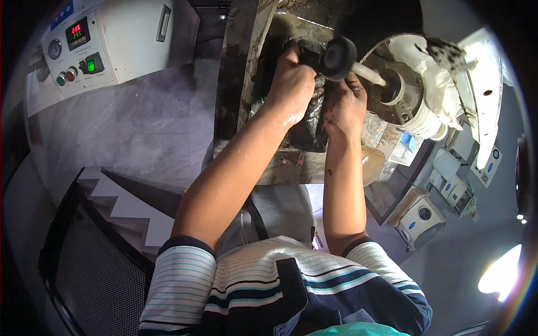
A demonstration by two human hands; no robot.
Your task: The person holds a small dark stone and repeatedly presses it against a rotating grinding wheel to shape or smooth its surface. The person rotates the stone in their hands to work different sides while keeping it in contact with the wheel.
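Observation:
A round black wheel point(340, 57) sits on the end of a pale shaft point(369, 74) that comes out of a motor housing point(404, 92). My left hand point(291, 84) is closed around a dark piece point(311, 58) just left of the wheel; its kind is lost in the shadow. Below the wheel, my right hand point(346, 106) has its fingers curled up close to the wheel and shaft. What those fingers grip, if anything, is hidden. Under both hands lies a dark, grimy tray point(305, 144) with a wet shine.
A dirty wooden edge point(252, 67) borders the tray on the left. White cloth or plastic point(448, 106) hangs around the motor. At the upper left stands a white cabinet point(131, 39) with a lit display. Small white machines point(421, 218) are at the right, a black mesh chair back point(98, 269) lower left.

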